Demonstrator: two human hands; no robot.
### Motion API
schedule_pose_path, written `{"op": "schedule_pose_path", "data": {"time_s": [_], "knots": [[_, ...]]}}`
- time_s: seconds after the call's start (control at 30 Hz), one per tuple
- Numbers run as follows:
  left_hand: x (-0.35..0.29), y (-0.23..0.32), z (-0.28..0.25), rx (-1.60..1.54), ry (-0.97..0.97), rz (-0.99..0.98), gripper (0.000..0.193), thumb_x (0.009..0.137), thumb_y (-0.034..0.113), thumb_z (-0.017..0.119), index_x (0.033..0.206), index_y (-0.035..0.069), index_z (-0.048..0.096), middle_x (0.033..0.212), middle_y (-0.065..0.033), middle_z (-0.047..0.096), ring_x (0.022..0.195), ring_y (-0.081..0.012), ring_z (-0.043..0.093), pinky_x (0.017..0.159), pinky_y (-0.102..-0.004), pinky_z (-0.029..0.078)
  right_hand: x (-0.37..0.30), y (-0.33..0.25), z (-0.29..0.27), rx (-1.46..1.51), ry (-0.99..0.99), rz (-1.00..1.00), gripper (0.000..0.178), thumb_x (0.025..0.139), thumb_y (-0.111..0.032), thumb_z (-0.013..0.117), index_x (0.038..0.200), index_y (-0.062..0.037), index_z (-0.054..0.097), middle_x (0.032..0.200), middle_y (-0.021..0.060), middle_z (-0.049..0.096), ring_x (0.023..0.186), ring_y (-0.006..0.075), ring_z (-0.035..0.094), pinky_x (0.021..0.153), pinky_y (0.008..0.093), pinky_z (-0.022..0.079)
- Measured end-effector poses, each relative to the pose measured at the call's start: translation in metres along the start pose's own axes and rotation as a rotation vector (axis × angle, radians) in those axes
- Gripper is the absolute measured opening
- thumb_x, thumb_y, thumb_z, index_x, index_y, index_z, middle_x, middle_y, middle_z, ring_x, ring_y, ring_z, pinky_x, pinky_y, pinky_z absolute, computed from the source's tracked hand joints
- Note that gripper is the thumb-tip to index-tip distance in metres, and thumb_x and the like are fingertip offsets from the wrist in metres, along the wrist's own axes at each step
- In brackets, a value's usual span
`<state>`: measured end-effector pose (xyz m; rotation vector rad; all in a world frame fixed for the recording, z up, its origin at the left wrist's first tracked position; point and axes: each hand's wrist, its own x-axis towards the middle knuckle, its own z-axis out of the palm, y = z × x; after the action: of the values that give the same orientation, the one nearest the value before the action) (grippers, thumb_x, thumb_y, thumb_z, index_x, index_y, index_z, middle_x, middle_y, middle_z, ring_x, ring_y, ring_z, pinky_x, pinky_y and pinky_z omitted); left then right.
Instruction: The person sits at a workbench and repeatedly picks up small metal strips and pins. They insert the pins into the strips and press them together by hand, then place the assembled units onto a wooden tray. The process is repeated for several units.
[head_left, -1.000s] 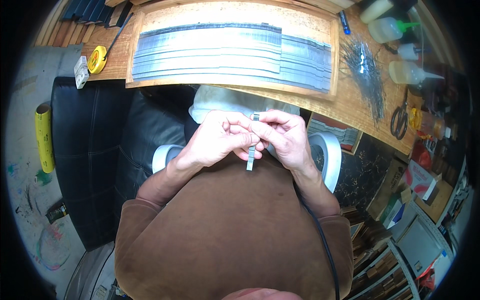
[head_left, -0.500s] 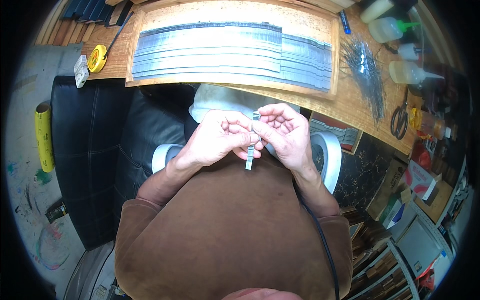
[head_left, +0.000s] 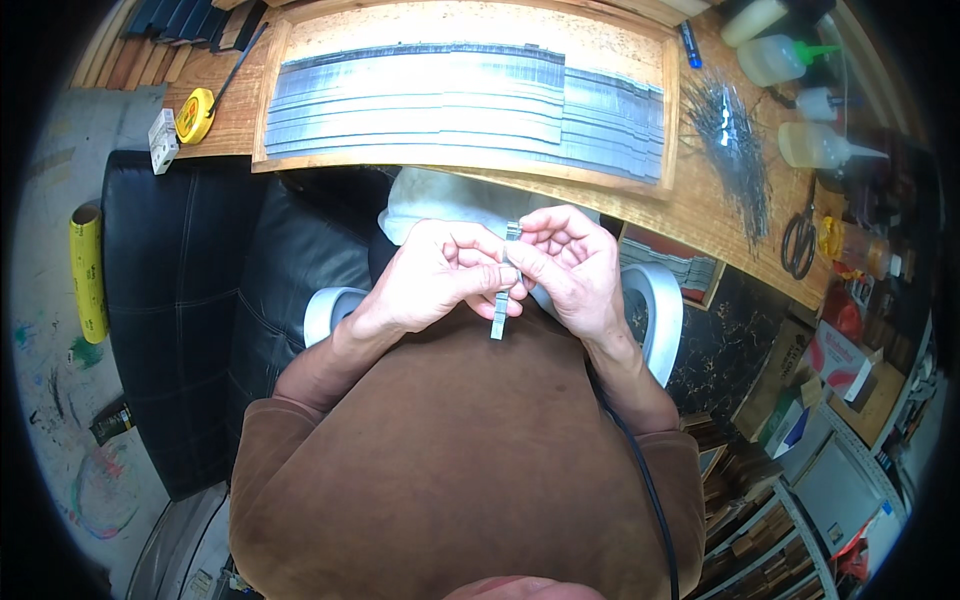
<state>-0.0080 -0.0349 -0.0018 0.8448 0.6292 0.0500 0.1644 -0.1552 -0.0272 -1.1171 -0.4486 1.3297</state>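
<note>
"Grey strip (head_left: 498, 327): state its position relative to the hands."

"It lies between them, its long axis running near to far, the far end leaning slightly right. The left hand (head_left: 430, 280) is on its left side, the right hand (head_left: 577, 277) on its right. The near end projects free of the fingers; the far end shows just beside the right index finger."

"Specify the state of each hand."

"Left hand: closed, thumb and fingers pinching the strip's middle. Right hand: fingers curled, thumb set against the strip's far half. Whether the right hand grips or only steadies it cannot be told."

"List the surroundings, working outward."

"Near side: a brown shirt (head_left: 470, 430). Left and right: pale armrests (head_left: 665, 310). Far side: a wooden tray (head_left: 669, 120) on the table (head_left: 700, 195), with layered grey pieces (head_left: 420, 105) inside."

"And beside the tray?"

"Right: a blue marker (head_left: 690, 46), a pile of thin metal pieces (head_left: 730, 145) and, farther right and nearer, scissors (head_left: 799, 245). Left: a yellow tape measure (head_left: 195, 117), with a small white box (head_left: 163, 142) just beside it."
</note>
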Motion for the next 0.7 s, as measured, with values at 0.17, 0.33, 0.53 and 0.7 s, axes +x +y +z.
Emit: {"op": "schedule_pose_path", "data": {"time_s": [0.17,0.33,0.53,0.7], "knots": [[-0.0006,-0.0005,0.0002,0.011,0.01,-0.001,0.02,0.103,0.006,0.068,0.117,-0.008,0.07,0.099,-0.0153,0.079,0.086,-0.0206,0.08,0.072,-0.0269,0.066,0.001,0.0006,0.0014,0.001,0.037,-0.014,0.024,0.093,0.002,0.079,0.113,0.0048,0.066,0.097,0.0076,0.069,0.079,0.0074,0.068,0.069,0.0204,0.059],[-0.0013,-0.0015,0.0005,-0.001,0.027,0.0,0.021,0.102,0.006,0.069,0.117,-0.01,0.069,0.1,-0.017,0.079,0.087,-0.0213,0.08,0.073,-0.0277,0.066,0.0015,-0.0009,0.0003,-0.007,0.04,0.016,0.024,0.091,0.002,0.079,0.112,0.0046,0.067,0.097,0.0077,0.07,0.079,0.0071,0.068,0.069,0.0205,0.059],[-0.0002,-0.0001,0.0013,-0.003,0.036,0.001,0.022,0.102,0.006,0.07,0.117,-0.011,0.069,0.1,-0.0178,0.079,0.086,-0.0206,0.08,0.072,-0.0267,0.066,0.0014,-0.0018,0.001,-0.013,0.075,0.035,0.025,0.091,0.002,0.079,0.113,0.0054,0.067,0.096,0.0083,0.071,0.079,0.0072,0.068,0.068,0.0202,0.059],[0.0,0.0003,0.0022,-0.002,0.046,-0.006,0.021,0.102,0.005,0.069,0.116,-0.011,0.069,0.099,-0.018,0.079,0.085,-0.0204,0.08,0.071,-0.0262,0.066,0.0011,0.0005,0.0013,0.0,0.087,0.026,0.025,0.092,0.002,0.079,0.113,0.006,0.067,0.096,0.0089,0.071,0.078,0.0072,0.068,0.067,0.0199,0.059]]}}
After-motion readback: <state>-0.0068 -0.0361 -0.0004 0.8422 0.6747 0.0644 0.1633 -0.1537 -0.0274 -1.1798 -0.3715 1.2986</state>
